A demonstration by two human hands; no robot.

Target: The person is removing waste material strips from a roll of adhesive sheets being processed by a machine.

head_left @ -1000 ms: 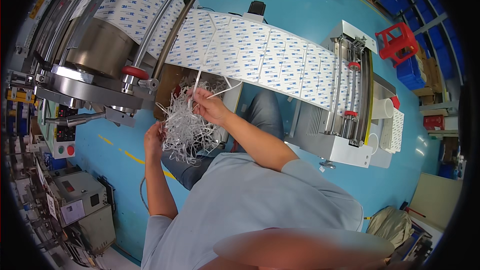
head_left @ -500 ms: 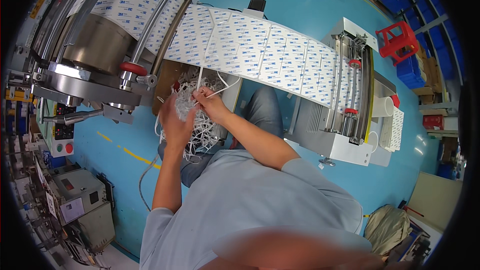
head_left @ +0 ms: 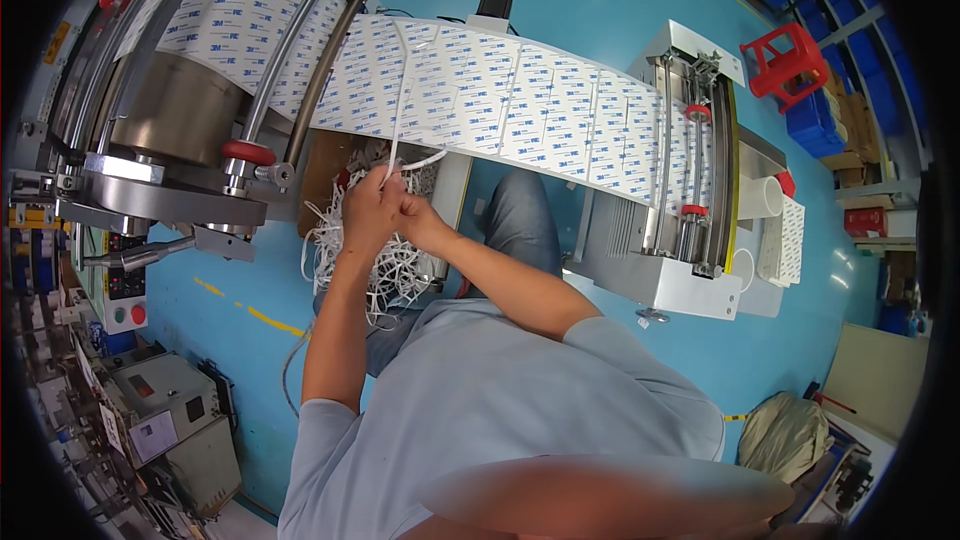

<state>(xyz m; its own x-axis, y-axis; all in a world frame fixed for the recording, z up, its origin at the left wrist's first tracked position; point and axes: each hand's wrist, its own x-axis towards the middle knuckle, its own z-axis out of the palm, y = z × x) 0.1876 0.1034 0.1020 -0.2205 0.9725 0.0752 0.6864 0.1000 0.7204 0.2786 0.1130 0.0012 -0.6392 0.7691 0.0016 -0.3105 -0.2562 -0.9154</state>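
My left hand (head_left: pixel 368 212) is closed, its fingertips pinching a narrow white strip (head_left: pixel 396 130). From there the strip runs up across a wide white sheet with blue print (head_left: pixel 470 90), and a loose end curls off to the right. My right hand (head_left: pixel 428 224) presses against the left one with its fingers closed on the same strip; the fingertips are partly hidden. Below both hands lies a tangled heap of white strips (head_left: pixel 385 278), spilling from a brown box (head_left: pixel 322 165) under the sheet's near edge.
The sheet stretches between a machine with a large metal roller (head_left: pixel 185 110) on the left and a roller unit (head_left: pixel 690 170) on the right. My knee (head_left: pixel 522 220) is beneath it. A red stool (head_left: pixel 785 65) stands far right; a grey machine (head_left: pixel 165 400) is lower left.
My left hand has moved up and right out of the tangle and now meets my right hand. The clear, crumpled clump of strips by it has dropped from view. The view has shifted slightly.
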